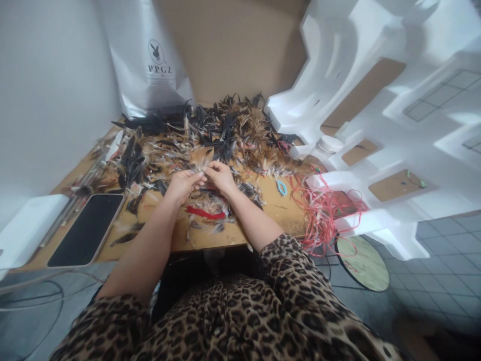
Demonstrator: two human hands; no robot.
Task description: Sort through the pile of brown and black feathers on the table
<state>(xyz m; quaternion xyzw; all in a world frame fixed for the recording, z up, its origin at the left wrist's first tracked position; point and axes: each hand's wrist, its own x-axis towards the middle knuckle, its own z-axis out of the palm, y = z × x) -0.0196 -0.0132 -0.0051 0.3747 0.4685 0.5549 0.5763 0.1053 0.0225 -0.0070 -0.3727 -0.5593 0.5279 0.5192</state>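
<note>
Together, the left hand and right hand pinch the lower end of a tan feather tuft above the middle of the desk. By the back left corner stands a silvery bag, its contents hidden, printed with an oval rabbit-head emblem and "PPGZ". Near the right edge is a clear jar with a white lid; its filling is too blurred to tell. Loose feathers pile along the back edge, red strings spill over the right edge, and a phone lies at the front left corner.
</note>
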